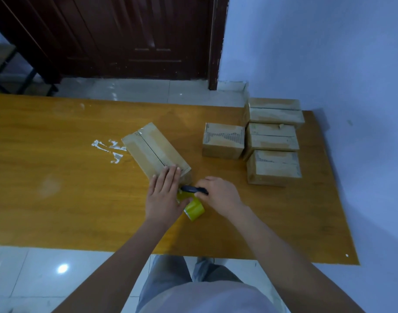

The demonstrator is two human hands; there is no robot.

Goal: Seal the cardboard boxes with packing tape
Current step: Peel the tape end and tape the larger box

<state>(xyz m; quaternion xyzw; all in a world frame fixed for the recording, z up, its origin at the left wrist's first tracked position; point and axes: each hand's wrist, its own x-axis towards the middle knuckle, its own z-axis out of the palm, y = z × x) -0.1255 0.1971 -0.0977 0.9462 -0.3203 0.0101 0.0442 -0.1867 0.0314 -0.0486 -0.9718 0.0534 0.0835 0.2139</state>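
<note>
A long cardboard box (151, 146) lies at an angle in the middle of the wooden table (58, 188), its top seam running lengthwise. My left hand (165, 193) presses flat with straight fingers on the box's near end. A yellow-green roll of packing tape (194, 210) hangs just below that end, a short strip stretched up toward the box. My right hand (218, 193) grips a black cutter (193, 190) whose tip points left at the strip of tape.
Several smaller cardboard boxes (223, 141) stand grouped at the table's right side near the blue wall. White tape scraps (110, 150) stick to the tabletop left of the long box. A dark wooden door stands behind the table.
</note>
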